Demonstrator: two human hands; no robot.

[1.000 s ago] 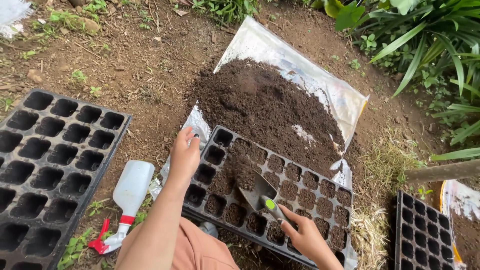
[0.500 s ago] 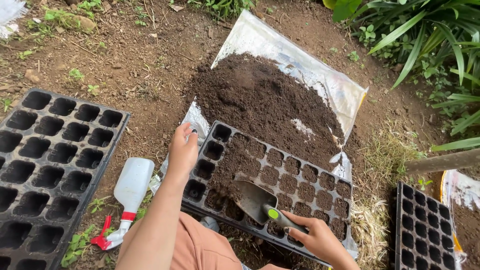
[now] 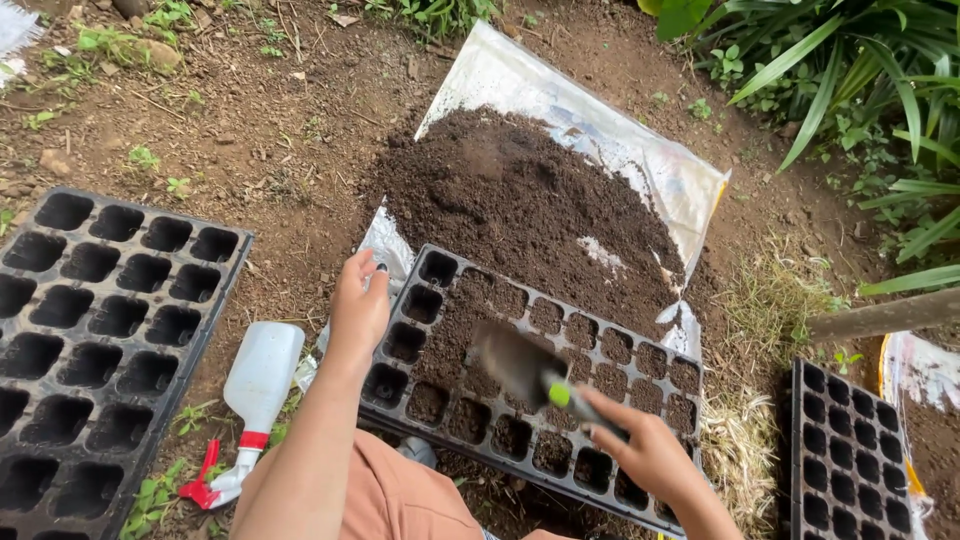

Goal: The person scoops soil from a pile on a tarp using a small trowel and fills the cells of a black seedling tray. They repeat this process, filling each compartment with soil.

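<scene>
The seedling tray (image 3: 560, 330) under my left hand (image 3: 358, 305) is thin black plastic, slightly glossy along its rims and dusted with dark, crumbly potting soil (image 3: 520, 200). The trowel (image 3: 515, 362) in my right hand (image 3: 650, 455) has a dull grey metal blade, smeared with soil, and a smooth handle with a bright green plastic band. The soil heap sits on a shiny, crinkled plastic sack (image 3: 640, 150). The empty tray (image 3: 100, 320) to my left is the same black plastic, matt inside its cells. The spray bottle (image 3: 258, 380) is smooth white plastic with a red trigger. The ground (image 3: 250, 130) is rough, bare earth.
</scene>
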